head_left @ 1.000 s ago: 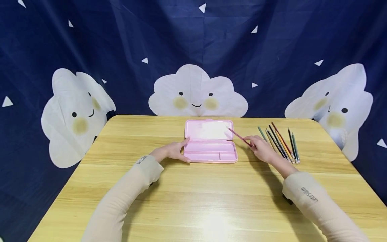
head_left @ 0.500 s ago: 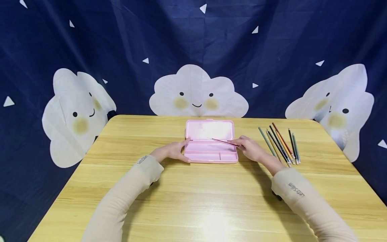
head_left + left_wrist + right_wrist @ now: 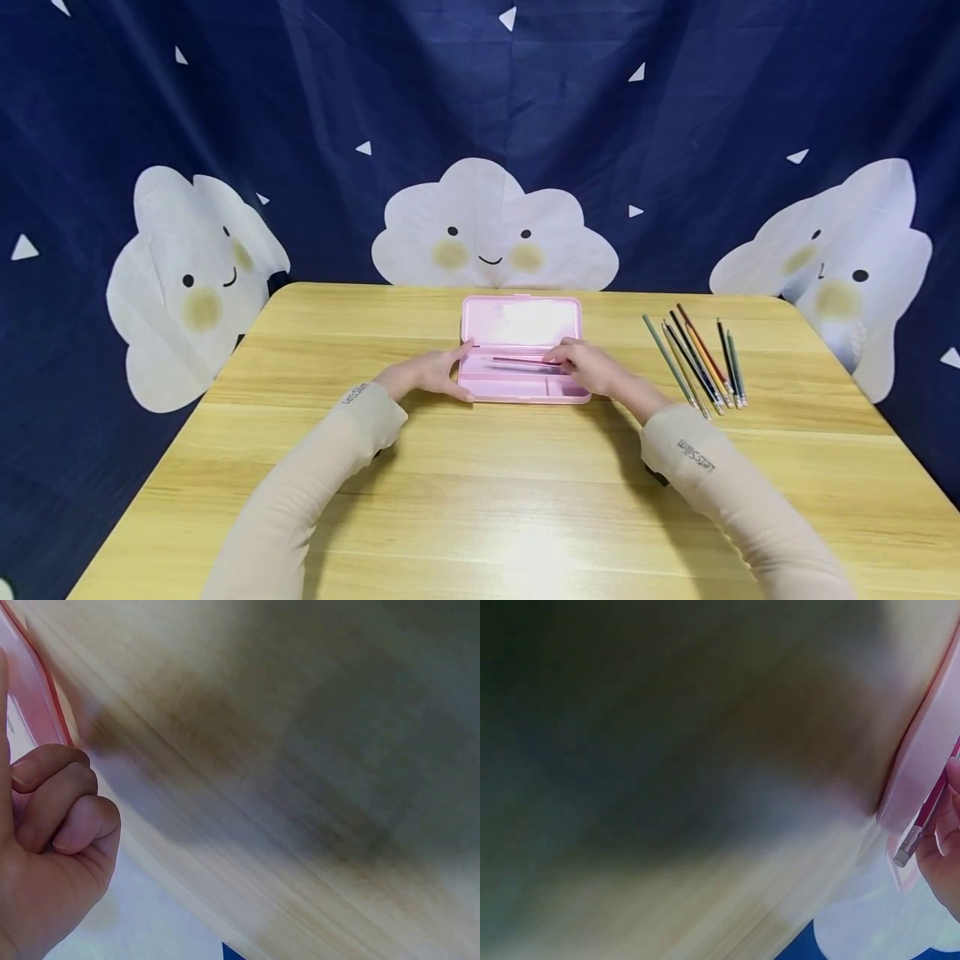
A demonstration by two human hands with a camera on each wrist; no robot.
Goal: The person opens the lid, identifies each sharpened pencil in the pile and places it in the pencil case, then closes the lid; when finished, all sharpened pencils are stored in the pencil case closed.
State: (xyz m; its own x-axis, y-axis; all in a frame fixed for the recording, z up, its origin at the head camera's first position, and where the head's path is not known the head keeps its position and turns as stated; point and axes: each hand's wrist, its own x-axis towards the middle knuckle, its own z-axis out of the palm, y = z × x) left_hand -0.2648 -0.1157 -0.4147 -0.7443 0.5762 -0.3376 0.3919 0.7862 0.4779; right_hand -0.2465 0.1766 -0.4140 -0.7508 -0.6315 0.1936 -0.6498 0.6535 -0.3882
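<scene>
Pencil, dark red, one: held over the rear compartment of a pink pencil case, tip directed towards 9 o'clock in the head view. Contact with the compartment floor cannot be confirmed. Fingers of the right hand are clamped on the pencil near its eraser end; by the left hand, the case is gripped at its 9 o'clock end, thumb and finger spread wide apart across it.

Risks, as judged: the tip may be caught on the divider if the shaft is lowered askew, and the pencil left lying across two compartments. The eraser end may be lodged on the 3 o'clock wall if released too far that way. The case may be swivelled on the surface should the left grip be slackened. Loose pencils at 3 o'clock may be set rolling if brushed by the right sleeve.

Appearance: pencil slim and straight, with metal collar and pale eraser. Case rectangular, glossy pale pink; lid laid back at 12 o'clock, whitened by glare; 6 o'clock strip parted by a short cross wall.
</scene>
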